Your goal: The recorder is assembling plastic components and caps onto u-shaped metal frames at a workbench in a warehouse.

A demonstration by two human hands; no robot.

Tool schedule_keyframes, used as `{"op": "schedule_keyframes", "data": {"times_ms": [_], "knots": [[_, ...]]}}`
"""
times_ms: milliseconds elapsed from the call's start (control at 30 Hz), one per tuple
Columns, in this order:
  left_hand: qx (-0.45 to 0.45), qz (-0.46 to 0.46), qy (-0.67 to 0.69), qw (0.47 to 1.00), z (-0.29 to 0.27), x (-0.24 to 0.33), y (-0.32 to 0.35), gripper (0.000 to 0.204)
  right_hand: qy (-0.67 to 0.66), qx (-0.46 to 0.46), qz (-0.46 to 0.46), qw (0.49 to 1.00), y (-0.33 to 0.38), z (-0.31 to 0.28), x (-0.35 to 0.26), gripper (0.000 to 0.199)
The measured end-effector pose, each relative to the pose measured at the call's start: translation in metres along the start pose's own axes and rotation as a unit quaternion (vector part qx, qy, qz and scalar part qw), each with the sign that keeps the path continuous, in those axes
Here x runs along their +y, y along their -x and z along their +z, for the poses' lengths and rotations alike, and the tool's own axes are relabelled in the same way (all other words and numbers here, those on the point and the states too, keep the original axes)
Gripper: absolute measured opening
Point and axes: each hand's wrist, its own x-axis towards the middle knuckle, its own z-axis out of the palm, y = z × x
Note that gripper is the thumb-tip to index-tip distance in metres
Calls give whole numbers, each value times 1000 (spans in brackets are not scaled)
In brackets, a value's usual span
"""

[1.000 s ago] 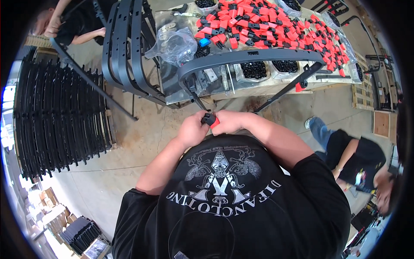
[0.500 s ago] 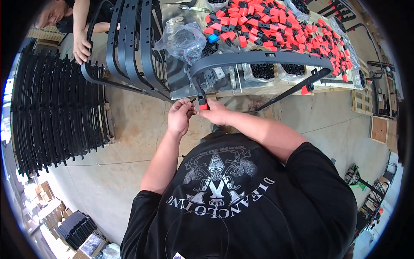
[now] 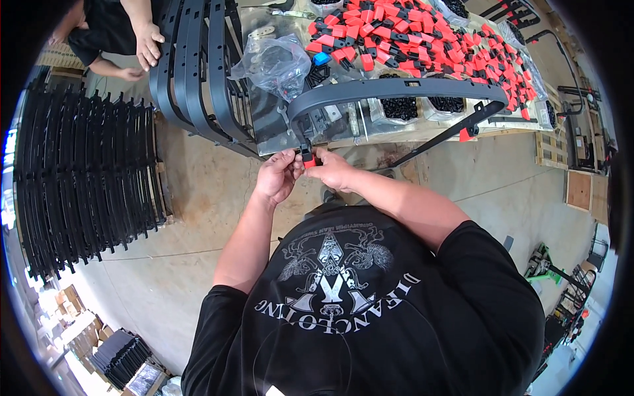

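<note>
A dark grey metal frame with a curved top rail leans at the table's near edge. A red-and-black plastic end piece sits on its left leg end, directly before me. My right hand is closed around the end piece from the right. On its left side, my left hand pinches with thumb and fingers touching the end piece; the small black bolt in that pinch is mostly hidden. Another red-and-black end piece shows on the frame's right leg.
Loose red-and-black end pieces heap on the table, near a plastic bag and tubs of black parts. Upright frames stand at left, beside a co-worker's hand. A stack of black bars is farther left.
My left hand has brought the small black bolt right against the end piece. The co-worker has let go of a frame, which now stands closer to the others.
</note>
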Motion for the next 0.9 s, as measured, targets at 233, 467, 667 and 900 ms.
{"op": "schedule_keyframes", "data": {"times_ms": [233, 467, 667, 900], "knots": [[104, 27, -142, 984, 8, -9, -7, 17, -15, -35, 45, 998, 15, -5, -23, 47], [256, 205, -376, 867, 29, -35, 4, 24, -18, -27, 78, 996, 28, -2, -43, 40], [250, 194, -415, 853, 37, -27, 5, 31, -40, -37, 55, 997, 26, -4, -37, 40], [211, 207, -464, 835, 27, -37, 10, 37, -39, -43, 63, 996, 27, -10, -34, 41]]}}
